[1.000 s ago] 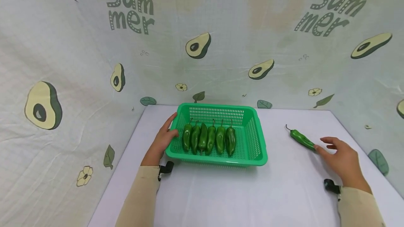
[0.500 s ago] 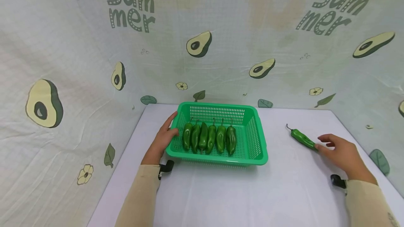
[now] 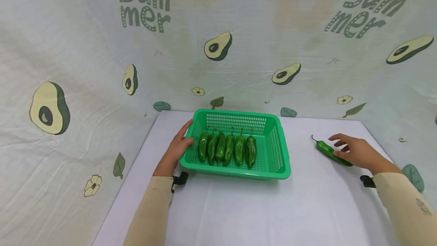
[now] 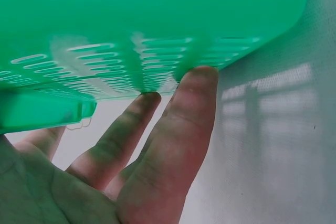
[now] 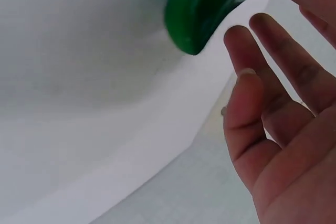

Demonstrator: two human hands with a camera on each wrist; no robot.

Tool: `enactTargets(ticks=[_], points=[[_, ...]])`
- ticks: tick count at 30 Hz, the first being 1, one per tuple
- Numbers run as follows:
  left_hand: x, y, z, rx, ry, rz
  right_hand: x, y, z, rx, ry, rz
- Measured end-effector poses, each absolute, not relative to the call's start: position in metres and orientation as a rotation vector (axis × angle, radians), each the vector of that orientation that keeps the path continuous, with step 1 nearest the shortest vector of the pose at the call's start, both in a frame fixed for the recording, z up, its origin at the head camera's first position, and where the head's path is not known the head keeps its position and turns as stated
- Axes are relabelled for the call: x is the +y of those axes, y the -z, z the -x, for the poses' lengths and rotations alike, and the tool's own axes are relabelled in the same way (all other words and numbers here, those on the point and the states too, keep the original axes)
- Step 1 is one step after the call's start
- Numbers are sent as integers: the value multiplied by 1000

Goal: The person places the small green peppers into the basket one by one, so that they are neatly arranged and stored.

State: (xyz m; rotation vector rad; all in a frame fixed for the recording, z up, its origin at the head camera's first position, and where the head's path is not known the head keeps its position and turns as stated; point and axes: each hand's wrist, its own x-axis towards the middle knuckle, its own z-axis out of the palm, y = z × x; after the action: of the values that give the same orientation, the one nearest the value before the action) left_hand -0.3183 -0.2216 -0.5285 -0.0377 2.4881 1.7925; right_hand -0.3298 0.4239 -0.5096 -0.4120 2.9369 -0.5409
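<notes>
A green plastic basket stands mid-table, holding a row of several green chili peppers. My left hand grips its left side, the thumb over the rim. In the left wrist view the fingers reach along the slotted outer wall. On the right side of the table lies a single green chili pepper, stem pointing to the back left. Bent fingers of my right hand hover over its lower half, with the thumb tip right at the pepper. The right wrist view shows the fingers spread beside the pepper's rounded tip.
A white cloth covers the table. Behind and at both sides hangs a pale curtain printed with avocados and leaves, close behind the basket's back edge. The basket's right part has bare mesh floor.
My right hand has moved left and farther back, from the pepper's lower tip to over its body. The left hand and the basket stay in place; the head view has tilted slightly down.
</notes>
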Motion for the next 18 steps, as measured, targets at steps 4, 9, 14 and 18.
enactTargets(ticks=[4, 9, 14, 18], points=[[-221, 528, 319, 2482, -1794, 44, 421, 505, 337, 2866, 555, 416], [-221, 529, 318, 2477, -1786, 61, 417, 500, 349, 2786, 552, 441], [-223, 529, 318, 2486, -1795, 60, 414, 498, 361, 2708, 536, 456], [-222, 529, 319, 2486, -1790, 46, 412, 499, 366, 2680, 504, 439]])
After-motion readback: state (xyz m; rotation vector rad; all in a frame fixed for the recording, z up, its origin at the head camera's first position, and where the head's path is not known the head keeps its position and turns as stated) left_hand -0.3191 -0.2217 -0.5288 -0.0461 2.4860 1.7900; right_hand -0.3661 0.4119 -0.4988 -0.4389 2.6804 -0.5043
